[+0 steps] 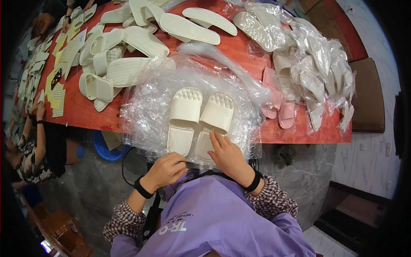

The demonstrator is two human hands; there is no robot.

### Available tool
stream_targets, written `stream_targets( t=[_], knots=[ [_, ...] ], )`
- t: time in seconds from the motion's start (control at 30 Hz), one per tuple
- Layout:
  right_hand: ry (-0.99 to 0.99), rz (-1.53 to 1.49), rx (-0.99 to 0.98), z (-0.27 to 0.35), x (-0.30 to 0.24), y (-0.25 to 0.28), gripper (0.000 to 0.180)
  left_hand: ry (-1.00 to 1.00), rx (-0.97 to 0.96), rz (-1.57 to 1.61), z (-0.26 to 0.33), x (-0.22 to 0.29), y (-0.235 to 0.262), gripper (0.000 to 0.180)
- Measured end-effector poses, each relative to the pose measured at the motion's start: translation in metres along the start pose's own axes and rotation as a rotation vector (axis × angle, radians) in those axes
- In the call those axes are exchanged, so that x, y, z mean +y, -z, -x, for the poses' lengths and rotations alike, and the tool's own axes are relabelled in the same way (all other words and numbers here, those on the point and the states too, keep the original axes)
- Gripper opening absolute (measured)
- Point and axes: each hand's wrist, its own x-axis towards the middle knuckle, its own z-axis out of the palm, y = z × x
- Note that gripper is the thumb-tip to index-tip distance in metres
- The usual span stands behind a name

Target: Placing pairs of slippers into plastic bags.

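A pair of cream slippers, the left slipper (184, 115) and the right slipper (217, 113), lies side by side on a pile of clear plastic bags (143, 107). Their toes point away from me. My left hand (167, 171) is closed, fingers curled at the near edge of the bags beside the left slipper's heel; what it pinches is hidden. My right hand (229, 157) has its fingers stretched out over the heel part of the right slipper. Whether the slippers lie inside a bag or on top cannot be told.
Loose cream slippers (137, 40) are heaped at the far left of the red table (98, 118). Bagged slippers (317, 73) pile up on the right, beside pink slippers (286, 115). Another person's hands (37, 110) work at the left edge. A blue basin (102, 150) stands below.
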Motion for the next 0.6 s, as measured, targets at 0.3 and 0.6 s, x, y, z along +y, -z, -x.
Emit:
stream_targets(
  t=[0.3,0.6],
  knots=[
    [-0.121,0.144,-0.069,-0.011,-0.013,-0.003,0.066,0.046,0.102,-0.159,-0.007,-0.027,-0.01,0.018],
    [-0.016,-0.315,0.238,-0.026,0.05,0.043,0.025,0.151,0.166,-0.193,-0.038,-0.029,-0.022,0.014]
  ],
)
